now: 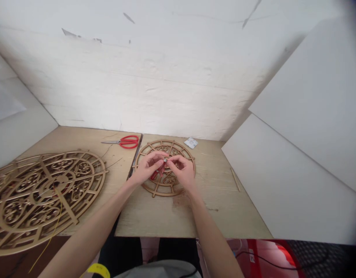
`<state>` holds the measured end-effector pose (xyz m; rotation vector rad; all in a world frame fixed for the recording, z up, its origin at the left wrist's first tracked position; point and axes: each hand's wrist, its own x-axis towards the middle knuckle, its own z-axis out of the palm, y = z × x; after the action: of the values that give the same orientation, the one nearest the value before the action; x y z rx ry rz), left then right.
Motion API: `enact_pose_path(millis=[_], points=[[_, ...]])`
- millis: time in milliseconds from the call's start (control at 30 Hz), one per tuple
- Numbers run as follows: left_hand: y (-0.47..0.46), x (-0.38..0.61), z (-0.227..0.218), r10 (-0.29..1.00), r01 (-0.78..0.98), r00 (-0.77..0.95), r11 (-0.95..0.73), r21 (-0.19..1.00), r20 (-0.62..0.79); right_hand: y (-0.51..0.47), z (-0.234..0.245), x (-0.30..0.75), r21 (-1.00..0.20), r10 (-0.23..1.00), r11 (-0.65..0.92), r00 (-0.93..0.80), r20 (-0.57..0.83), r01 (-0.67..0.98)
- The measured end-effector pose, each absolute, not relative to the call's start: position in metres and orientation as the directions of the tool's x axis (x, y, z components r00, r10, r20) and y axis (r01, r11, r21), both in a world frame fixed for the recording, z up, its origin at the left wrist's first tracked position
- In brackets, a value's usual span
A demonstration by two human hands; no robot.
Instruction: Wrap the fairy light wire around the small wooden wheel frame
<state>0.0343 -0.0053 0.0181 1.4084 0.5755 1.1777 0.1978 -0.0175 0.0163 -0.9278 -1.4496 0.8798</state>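
Note:
My left hand and my right hand meet over a round gold openwork frame. Between their fingertips is a small silvery round piece, too small to name; both hands pinch it. Something with a red handle shows beneath my left fingers. Whether that hand also grips it or it lies on the frame, I cannot tell. My fingers cover the middle of the frame, which lies flat on the wooden table.
Larger gold openwork frames lie stacked at the left, a yellow wire trailing over their edge. Red-handled scissors and a small whitish packet lie near the back wall. A thin stick rests by white panels.

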Motion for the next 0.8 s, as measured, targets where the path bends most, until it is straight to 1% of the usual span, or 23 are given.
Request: enact_pose_path(millis=[333, 633, 733, 800], points=[[-0.0084, 0.0360, 0.0255, 0.887, -0.274, 0.364, -0.189, 0.943, 0.284, -0.0163, 0.0158, 0.1962, -0.929, 0.930, 0.367, -0.047, 0.365, 0.050], [-0.0071, 0.0344, 0.0246, 0.886, -0.278, 0.380, -0.166, 0.946, 0.267, -0.0163, 0.0122, 0.1963, -0.933, 0.932, 0.360, -0.066, 0.357, 0.029], [-0.0064, 0.0335, 0.0225, 0.894, -0.294, 0.376, -0.136, 0.946, 0.245, -0.0140, 0.0107, 0.1975, -0.942, 0.939, 0.336, -0.086, 0.333, 0.020], [-0.0056, 0.0330, 0.0201, 0.908, -0.318, 0.358, -0.101, 0.943, 0.218, -0.0110, 0.0103, 0.2002, -0.948, 0.947, 0.318, -0.063, 0.316, 0.027]])
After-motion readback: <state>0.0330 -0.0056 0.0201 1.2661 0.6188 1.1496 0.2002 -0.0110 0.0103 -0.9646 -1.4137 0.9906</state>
